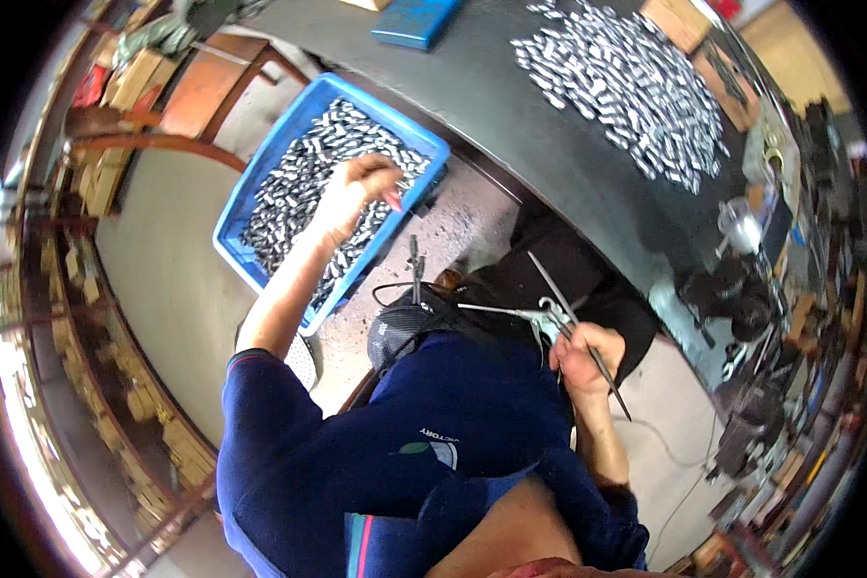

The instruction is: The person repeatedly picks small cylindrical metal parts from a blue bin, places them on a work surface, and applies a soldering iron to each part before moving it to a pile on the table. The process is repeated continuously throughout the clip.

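Note:
My left hand [356,193] reaches out over a blue plastic crate [250,178] filled with small shiny metal pieces [303,178]; its fingers are curled down into the pile, and whether they hold any piece is hidden. My right hand [583,352] is closed around a bundle of thin metal rods and wire hooks [549,308], held near my lap below the edge of the dark workbench [511,106].
A large heap of small metal pieces [626,82] lies spread on the workbench. A blue flat box [414,21] rests at the bench's far edge. Tools and machine parts [751,289] crowd the right side. Wooden shelving curves along the left.

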